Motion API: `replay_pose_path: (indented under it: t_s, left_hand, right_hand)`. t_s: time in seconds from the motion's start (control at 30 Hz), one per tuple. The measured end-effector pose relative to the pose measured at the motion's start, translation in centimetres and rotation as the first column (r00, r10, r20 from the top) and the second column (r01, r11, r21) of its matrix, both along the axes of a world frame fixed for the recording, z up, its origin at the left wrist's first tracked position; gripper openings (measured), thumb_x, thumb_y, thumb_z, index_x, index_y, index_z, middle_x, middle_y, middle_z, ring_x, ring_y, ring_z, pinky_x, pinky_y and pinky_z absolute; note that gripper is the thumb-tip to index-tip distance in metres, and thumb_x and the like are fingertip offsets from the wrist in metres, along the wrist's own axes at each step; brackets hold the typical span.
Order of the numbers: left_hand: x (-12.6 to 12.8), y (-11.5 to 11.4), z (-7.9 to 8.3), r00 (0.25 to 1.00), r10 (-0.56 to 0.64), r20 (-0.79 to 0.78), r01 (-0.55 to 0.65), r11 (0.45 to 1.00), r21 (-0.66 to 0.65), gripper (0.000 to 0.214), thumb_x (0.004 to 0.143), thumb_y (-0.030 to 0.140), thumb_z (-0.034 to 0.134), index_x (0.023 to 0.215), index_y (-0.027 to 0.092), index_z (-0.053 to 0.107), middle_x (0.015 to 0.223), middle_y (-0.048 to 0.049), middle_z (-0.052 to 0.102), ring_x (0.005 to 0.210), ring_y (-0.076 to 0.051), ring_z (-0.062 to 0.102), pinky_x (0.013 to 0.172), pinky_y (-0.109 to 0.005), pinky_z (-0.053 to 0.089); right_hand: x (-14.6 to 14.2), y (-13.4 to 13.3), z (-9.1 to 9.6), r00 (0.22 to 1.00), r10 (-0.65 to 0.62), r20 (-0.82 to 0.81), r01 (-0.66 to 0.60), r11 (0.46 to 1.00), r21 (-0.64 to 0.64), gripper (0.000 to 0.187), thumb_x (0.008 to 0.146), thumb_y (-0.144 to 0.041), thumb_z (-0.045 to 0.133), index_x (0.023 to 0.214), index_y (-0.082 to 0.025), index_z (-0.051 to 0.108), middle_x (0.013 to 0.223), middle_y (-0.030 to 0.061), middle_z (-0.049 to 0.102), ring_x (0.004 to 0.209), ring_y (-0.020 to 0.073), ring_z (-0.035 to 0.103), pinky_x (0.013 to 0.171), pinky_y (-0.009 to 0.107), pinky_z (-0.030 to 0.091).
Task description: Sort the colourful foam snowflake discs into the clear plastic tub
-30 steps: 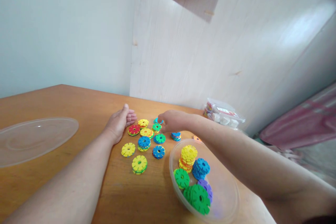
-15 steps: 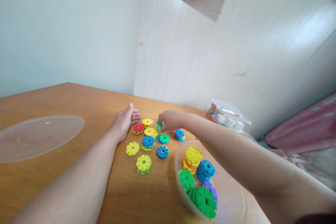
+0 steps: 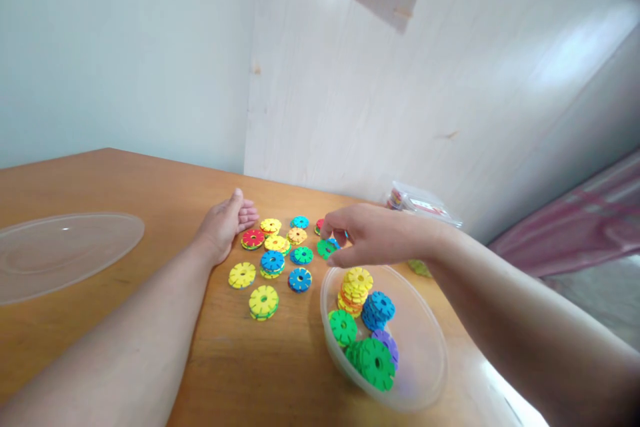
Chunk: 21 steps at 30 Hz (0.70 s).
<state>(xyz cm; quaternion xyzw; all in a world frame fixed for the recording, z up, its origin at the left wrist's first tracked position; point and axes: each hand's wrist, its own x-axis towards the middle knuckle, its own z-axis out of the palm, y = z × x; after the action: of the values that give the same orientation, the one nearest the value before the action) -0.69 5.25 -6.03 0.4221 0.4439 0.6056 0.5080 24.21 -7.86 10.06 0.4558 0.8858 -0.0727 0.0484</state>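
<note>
My left hand rests on its side on the table, fingers stretched out and thumb up, beside a red slotted disc. Nothing is in it. My right hand hovers with thumb and fingers apart over a green slotted disc, which lies on a blue one partly hidden by the fingers. Between the hands are small piles of slotted plastic discs, among them a yellow disc, a blue disc, an orange disc and a light-blue disc.
A clear plastic tub at the front right holds stacked yellow, blue, green and purple discs. Its clear lid lies at the left on the wooden table. Clear packages stand by the wall behind my right arm.
My right hand has moved right from the far discs and opened. A green disc now tops the blue pile there. Orange, light-blue and red discs have come into view. My left hand stays put.
</note>
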Motion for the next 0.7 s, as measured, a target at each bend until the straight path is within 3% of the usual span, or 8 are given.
replay_pose_path:
  t_s: [0.17, 0.37, 0.53, 0.7]
  left_hand:
    - [0.1, -0.3, 0.4, 1.000, -0.003, -0.009, 0.003, 1.000, 0.008, 0.047, 0.092, 0.055, 0.050, 0.094, 0.010, 0.064, 0.089, -0.0141, 0.071, 0.081, -0.020, 0.070, 0.081, -0.034, 0.056]
    - [0.0, -0.2, 0.3, 1.000, -0.007, -0.005, 0.007, 1.000, 0.015, 0.047, 0.091, 0.056, 0.051, 0.094, 0.010, 0.064, 0.088, -0.0136, 0.071, 0.080, -0.019, 0.070, 0.081, -0.034, 0.056]
    - [0.0, -0.3, 0.4, 1.000, 0.003, -0.003, -0.003, 1.000, 0.006, 0.047, 0.091, 0.055, 0.051, 0.093, 0.010, 0.064, 0.090, -0.0141, 0.071, 0.080, -0.020, 0.071, 0.080, -0.034, 0.056]
    - [-0.1, 0.0, 0.0, 1.000, -0.005, -0.002, 0.005, 1.000, 0.007, 0.050, 0.091, 0.058, 0.050, 0.096, 0.010, 0.064, 0.092, -0.0150, 0.071, 0.082, -0.020, 0.071, 0.081, -0.035, 0.056]
  right_hand:
    - [1.7, -4.1, -0.4, 1.000, -0.001, 0.032, 0.002, 0.999, -0.040, 0.031, 0.082, -0.043, 0.062, 0.105, -0.023, 0.065, 0.093, 0.0028, 0.067, 0.077, 0.0165, 0.059, 0.063, 0.027, 0.040]
    - [1.9, -5.3, -1.4, 1.000, -0.013, 0.028, 0.016, 0.992, -0.126, 0.044, 0.080, -0.052, 0.065, 0.114, -0.025, 0.065, 0.097, 0.0028, 0.069, 0.080, 0.0182, 0.061, 0.065, 0.028, 0.041]
    - [1.5, -3.9, -1.0, 0.997, -0.070, -0.032, 0.068, 0.994, -0.082, 0.039, 0.085, -0.045, 0.060, 0.117, -0.023, 0.063, 0.095, 0.0030, 0.068, 0.076, 0.0151, 0.059, 0.061, 0.025, 0.039]
    - [-0.1, 0.9, -1.7, 0.998, -0.045, -0.046, 0.046, 0.999, 0.011, 0.032, 0.086, -0.036, 0.058, 0.113, -0.020, 0.065, 0.097, 0.0041, 0.070, 0.079, 0.0148, 0.060, 0.065, 0.025, 0.040]
